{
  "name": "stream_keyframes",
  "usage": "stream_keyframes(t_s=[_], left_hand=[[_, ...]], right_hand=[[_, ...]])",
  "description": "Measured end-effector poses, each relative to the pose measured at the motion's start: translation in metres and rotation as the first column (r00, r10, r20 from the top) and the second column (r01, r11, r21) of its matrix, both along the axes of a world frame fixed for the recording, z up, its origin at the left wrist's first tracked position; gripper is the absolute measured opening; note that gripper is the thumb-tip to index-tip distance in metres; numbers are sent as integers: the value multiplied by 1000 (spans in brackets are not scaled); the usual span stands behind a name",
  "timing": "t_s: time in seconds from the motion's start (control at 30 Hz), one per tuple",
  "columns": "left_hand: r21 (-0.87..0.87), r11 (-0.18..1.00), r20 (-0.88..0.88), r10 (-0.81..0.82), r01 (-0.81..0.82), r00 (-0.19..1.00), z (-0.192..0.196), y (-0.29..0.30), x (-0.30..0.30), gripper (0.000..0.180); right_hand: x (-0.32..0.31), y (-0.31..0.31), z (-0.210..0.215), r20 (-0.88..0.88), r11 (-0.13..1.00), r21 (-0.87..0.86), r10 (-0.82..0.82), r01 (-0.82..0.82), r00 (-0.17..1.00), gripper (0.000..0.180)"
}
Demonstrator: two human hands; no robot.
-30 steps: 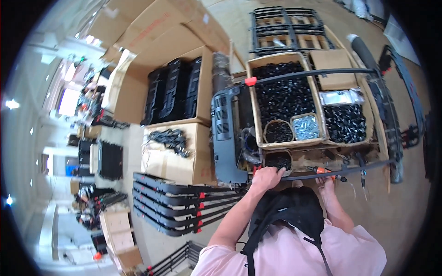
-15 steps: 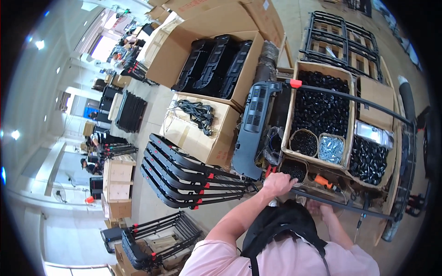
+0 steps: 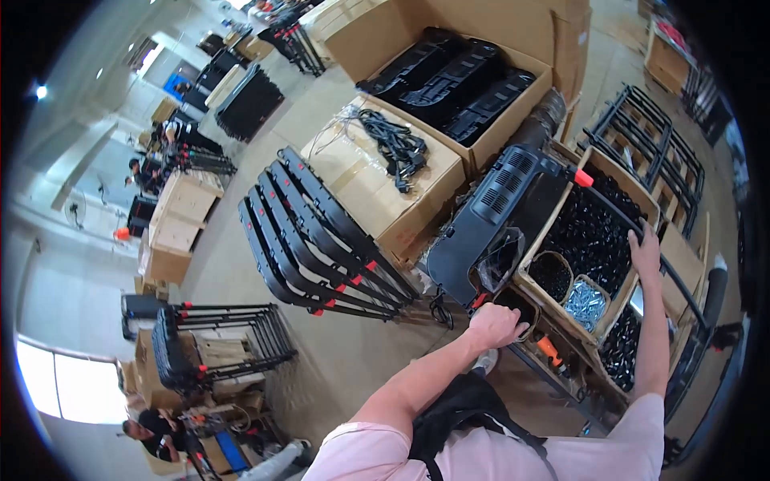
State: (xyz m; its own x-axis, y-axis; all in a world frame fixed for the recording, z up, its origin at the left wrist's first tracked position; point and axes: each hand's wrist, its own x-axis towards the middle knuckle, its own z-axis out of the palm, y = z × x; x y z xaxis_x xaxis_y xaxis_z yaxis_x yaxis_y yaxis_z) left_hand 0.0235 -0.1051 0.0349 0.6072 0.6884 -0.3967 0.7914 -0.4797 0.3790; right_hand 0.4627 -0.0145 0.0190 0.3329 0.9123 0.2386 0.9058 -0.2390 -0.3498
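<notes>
A black tubular frame with red clips lies across the parts boxes, a dark vented plastic housing at its left end. Closed round its near rail, beside a red clip, is my left hand. My right hand grips the far rail, fingers wrapped over it. Under the frame, a cardboard box holds many small black parts. Small tubs inside it hold dark screws and silvery bolts. An orange-handled power tool rests below the near side.
Several similar black frames stand stacked at left. Behind them, a closed carton carries coiled black cables. An open carton holds black plastic housings. More frames lie on a pallet at far right. Other people are in the background.
My right hand has moved from beneath the near rail out to the far rail. My left hand stays on the near rail. The whole view has turned.
</notes>
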Motion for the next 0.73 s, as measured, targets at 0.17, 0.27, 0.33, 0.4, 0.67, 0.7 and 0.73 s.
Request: stream_keyframes(t_s=[0.17, 0.27, 0.33, 0.4, 0.67, 0.7, 0.73], left_hand=[[364, 918, 660, -136, -156, 739, 0, -19, -21, 18], [224, 960, 695, -35, -170, 718, 1, -77, -42, 25], [-239, 906, 497, 423, -349, 757, -5, -111, -55, 37], [-601, 645, 273, 720, -471, 638, -26, -116, -61, 48], [-995, 38, 18, 979, 95, -203, -110, -114, -59, 47], [-993, 24, 8, 990, 115, -138, -109, -115, -64, 44], [-992, -6, -17, 997, 125, -81, -106, -130, -74, 43]], right_hand=[[35, 70, -36, -106, 894, -448, -63, 9, 992, 63], [33, 81, -38, -115, 907, -421, -66, 12, 991, 63], [27, 83, -28, -126, 901, -433, -63, 2, 990, 63], [16, 88, -7, -126, 878, -478, -53, -13, 991, 66], [-51, 41, 121, -239, 944, -266, 129, -193, 962, 59], [-42, 32, 137, -172, 946, -196, 227, -260, 958, 56], [-36, 20, 151, -208, 941, -116, 290, -318, 934, 48]])
